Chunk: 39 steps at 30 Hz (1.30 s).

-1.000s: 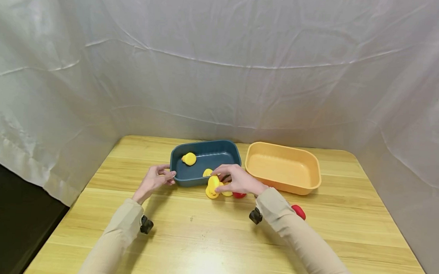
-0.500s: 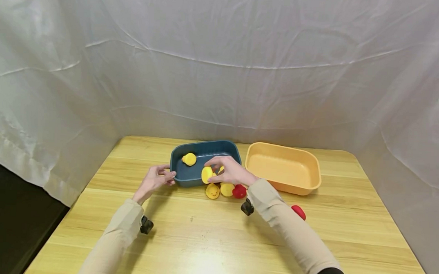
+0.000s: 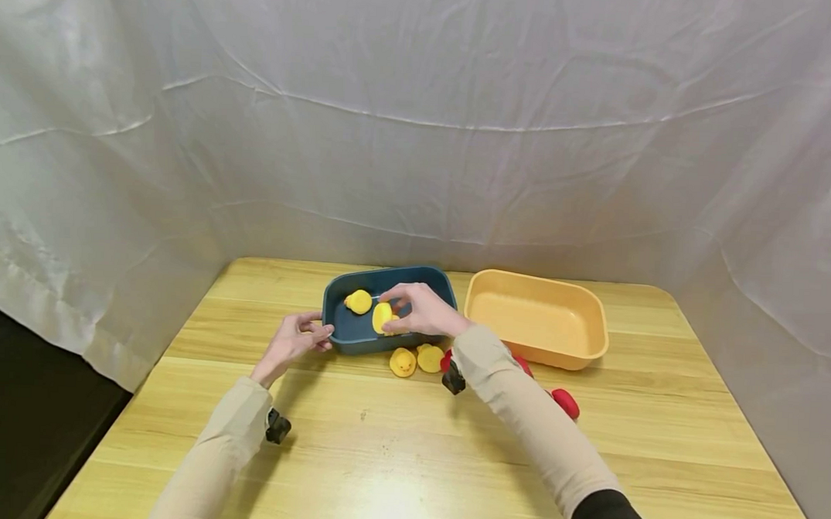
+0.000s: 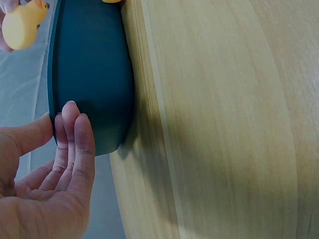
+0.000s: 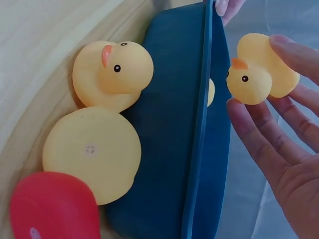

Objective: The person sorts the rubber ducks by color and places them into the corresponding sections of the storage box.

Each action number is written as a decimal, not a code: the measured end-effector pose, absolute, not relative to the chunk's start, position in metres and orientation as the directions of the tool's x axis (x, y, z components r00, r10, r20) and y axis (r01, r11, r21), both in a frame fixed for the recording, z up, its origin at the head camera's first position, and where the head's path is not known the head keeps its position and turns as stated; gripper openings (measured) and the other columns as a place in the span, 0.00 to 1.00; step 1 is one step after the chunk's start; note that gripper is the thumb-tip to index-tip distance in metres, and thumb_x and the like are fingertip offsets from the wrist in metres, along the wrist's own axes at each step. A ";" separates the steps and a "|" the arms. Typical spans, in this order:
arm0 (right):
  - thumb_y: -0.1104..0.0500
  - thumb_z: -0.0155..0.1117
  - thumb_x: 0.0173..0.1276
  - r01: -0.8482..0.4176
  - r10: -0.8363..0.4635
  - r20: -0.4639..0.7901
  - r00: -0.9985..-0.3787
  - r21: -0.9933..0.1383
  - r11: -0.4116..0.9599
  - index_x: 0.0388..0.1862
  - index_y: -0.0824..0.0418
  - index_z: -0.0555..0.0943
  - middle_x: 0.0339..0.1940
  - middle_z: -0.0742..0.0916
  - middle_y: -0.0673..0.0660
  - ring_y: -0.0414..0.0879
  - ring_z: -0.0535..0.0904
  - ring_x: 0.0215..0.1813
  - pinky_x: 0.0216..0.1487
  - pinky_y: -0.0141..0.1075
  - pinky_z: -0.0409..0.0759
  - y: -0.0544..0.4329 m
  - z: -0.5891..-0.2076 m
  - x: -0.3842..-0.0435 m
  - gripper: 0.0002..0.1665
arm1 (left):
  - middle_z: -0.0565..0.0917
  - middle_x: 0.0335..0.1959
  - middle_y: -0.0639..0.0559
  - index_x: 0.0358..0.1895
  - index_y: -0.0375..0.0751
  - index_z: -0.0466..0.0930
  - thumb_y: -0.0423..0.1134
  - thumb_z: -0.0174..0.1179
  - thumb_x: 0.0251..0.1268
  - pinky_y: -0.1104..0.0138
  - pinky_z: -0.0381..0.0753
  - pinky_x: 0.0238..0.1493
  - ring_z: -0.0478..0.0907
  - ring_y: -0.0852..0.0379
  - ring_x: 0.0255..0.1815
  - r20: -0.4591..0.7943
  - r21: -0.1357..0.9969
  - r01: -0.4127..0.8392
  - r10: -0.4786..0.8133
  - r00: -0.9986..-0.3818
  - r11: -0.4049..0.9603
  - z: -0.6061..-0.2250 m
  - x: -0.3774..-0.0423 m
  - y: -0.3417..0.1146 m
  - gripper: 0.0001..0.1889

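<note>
My left hand (image 3: 293,343) pinches the left end of a dark blue bin (image 3: 359,347), thumb on one side of the wall and fingers on the other in the left wrist view. Over the bin, my right hand (image 3: 423,310) holds a yellow rubber duck (image 5: 284,69) between thumb and fingertips. Another yellow duck (image 3: 359,302) lies inside the bin at the left. Against the bin's front wall are two more: an upright duck (image 5: 109,74) and a tipped duck (image 5: 92,154) showing its round base. A smooth red object (image 5: 55,209) sits beside them.
An orange bin (image 3: 537,315) stands to the right of the blue one. More red objects, one of them a rounded red piece (image 3: 565,403), lie near the right sleeve, which partly covers them. A grey curtain (image 3: 454,176) hangs behind the wooden table (image 3: 365,458).
My right hand has carried the duck up from the table in front of the blue bin, then left and over its inside. The left hand stays at the bin's left end.
</note>
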State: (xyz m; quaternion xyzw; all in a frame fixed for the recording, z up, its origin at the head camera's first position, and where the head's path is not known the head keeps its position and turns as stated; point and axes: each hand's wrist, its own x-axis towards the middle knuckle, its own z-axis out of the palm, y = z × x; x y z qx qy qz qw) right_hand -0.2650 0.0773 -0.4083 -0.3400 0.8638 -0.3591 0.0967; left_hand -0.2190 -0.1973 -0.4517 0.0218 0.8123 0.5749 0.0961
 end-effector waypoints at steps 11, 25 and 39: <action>0.55 0.75 0.63 -0.477 -0.618 0.041 -0.785 -0.677 0.561 0.64 0.61 0.80 0.65 0.82 0.59 0.55 0.84 0.59 0.54 0.40 0.87 0.064 -0.413 -0.276 0.31 | 0.86 0.42 0.33 0.72 0.19 0.60 0.34 0.58 0.74 0.61 0.90 0.45 0.87 0.60 0.30 -0.125 0.937 -0.067 0.149 -0.981 0.344 -0.452 -0.219 -0.197 0.31; 0.56 0.75 0.64 -0.443 -0.605 0.010 -0.796 -0.691 0.571 0.66 0.63 0.78 0.64 0.82 0.61 0.55 0.85 0.58 0.55 0.38 0.86 0.039 -0.419 -0.284 0.32 | 0.87 0.40 0.37 0.73 0.20 0.59 0.35 0.58 0.74 0.60 0.90 0.46 0.87 0.60 0.31 -0.133 0.929 -0.075 0.140 -0.981 0.363 -0.450 -0.217 -0.198 0.32; 0.55 0.75 0.64 -0.442 -0.585 0.036 -0.811 -0.694 0.569 0.67 0.63 0.77 0.65 0.83 0.58 0.52 0.84 0.59 0.62 0.43 0.83 0.042 -0.419 -0.280 0.33 | 0.86 0.40 0.36 0.71 0.20 0.62 0.33 0.58 0.74 0.59 0.90 0.46 0.87 0.59 0.31 -0.133 0.936 -0.081 0.131 -0.982 0.342 -0.452 -0.219 -0.198 0.29</action>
